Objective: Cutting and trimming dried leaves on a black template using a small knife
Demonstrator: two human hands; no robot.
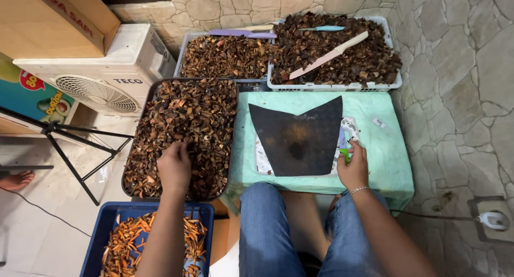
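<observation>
On a stone-paved floor against a stone wall, we sit at a low stool topped with a mint-green cloth point(385, 148). Our left hand point(174, 167) digs, fingers curled, into the dark tray point(234, 122) of brown dried pieces point(184, 119) near its front edge; whether it has a piece pinched we cannot tell. Our right hand point(353, 167) is closed around a green-handled knife point(345, 140) at the right edge of the black cutting mat point(300, 138). In front of the tray, a blue crate point(101, 231) holds orange slivers. At the stool's far edge two white baskets point(332, 87) carry more pieces and spare knives. We judge the blade, so near our knees, could slip if the mat shifts on the cloth.
</observation>
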